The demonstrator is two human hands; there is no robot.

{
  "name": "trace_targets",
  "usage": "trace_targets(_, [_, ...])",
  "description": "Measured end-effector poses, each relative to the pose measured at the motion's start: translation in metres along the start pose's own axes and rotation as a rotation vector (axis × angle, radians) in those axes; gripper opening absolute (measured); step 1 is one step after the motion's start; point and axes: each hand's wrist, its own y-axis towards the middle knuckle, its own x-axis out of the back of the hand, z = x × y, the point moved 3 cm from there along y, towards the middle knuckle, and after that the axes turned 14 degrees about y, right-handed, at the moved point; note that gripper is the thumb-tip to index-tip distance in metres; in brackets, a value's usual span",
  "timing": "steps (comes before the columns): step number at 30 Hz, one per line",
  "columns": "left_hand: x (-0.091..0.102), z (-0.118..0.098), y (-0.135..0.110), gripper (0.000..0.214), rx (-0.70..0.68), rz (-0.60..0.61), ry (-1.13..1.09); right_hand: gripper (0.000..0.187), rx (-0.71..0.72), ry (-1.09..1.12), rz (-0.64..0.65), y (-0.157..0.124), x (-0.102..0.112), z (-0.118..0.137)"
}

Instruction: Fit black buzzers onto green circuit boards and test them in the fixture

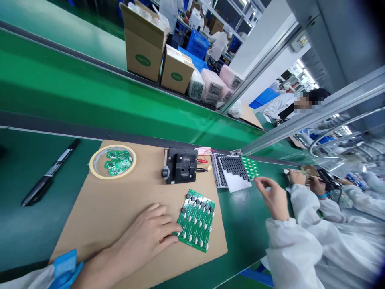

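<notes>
The left hand [150, 233] is resting on a green circuit panel [197, 220] while the right hand [272, 196] is hovering by a parts sheet [233, 172].

The panel is lying flat near the right edge of a cardboard mat [120, 200] on the green bench [24, 224]. The left hand is lying open on the mat, its fingers spread and its fingertips touching the panel's left edge, gripping nothing. The right hand is hanging just beside the sheet of black round parts and a small green board [250, 166]. Its thumb and forefinger are drawing close together, but whether they are pinching anything is too small to tell. Behind the panel a black fixture [180, 165] is sitting on the mat, with a tape ring [112, 161] holding small green boards to its left. A black marker [49, 176] is lying on the bench well apart. A co-worker's hands [306, 180] are working further right.
</notes>
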Motion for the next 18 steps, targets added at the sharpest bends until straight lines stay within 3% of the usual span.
trace_targets(3, [-0.003,0.0,-0.002,0.01,0.014,0.028,0.006,0.044,-0.038,0.292,0.039,-0.024,-0.003,0.039])
trace_targets(7, [-0.007,-0.001,-0.005,0.007,0.03,0.052,0.038,0.02,0.066,0.591,0.421,-0.082,-0.052,0.113])
trace_targets(9, [-0.007,-0.002,-0.006,0.007,0.029,0.056,0.047,0.017,0.105,0.584,0.493,-0.106,-0.074,0.135])
trace_targets(12, [-0.008,-0.003,-0.006,0.007,0.022,0.053,0.056,0.016,0.158,0.485,0.468,-0.124,-0.089,0.143])
trace_targets(18, [-0.011,-0.004,-0.007,0.003,0.018,0.032,0.071,0.018,0.237,0.378,0.421,-0.123,-0.084,0.135])
